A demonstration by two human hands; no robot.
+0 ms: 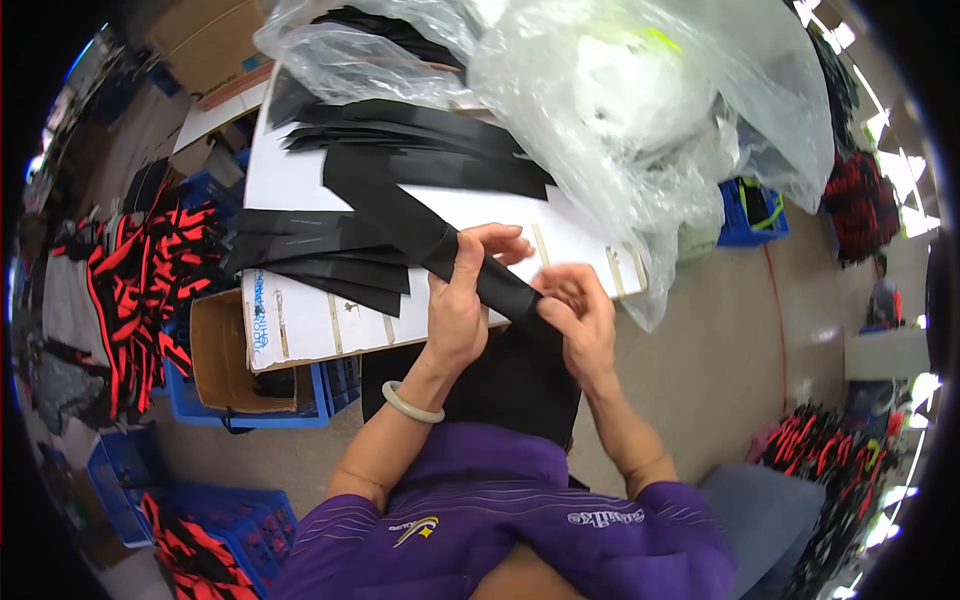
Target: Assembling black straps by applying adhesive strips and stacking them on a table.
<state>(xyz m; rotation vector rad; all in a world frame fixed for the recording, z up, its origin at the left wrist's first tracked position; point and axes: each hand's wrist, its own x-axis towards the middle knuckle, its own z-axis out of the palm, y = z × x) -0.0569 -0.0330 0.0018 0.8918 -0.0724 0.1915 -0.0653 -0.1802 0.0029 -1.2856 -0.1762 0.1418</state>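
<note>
Purple shirt (480,520) nearest, sleeves spread wide, and up go your forearms, a pale bangle (410,408) round the left wrist. And there's the action: both hands on one black strip (508,292), set a little apart along it! Your left hand (462,300) clasps it between thumb and fingers; your right hand (582,320) pinches near its lower end, fingers curled. You've got that stretch just off the near edge of the white counter (285,185), the rest slanting back across it to the left. Further on, black pieces (320,235) fan out at left, a longer black stack (430,145) lies behind, and clear plastic bags (650,130) billow at the back.
</note>
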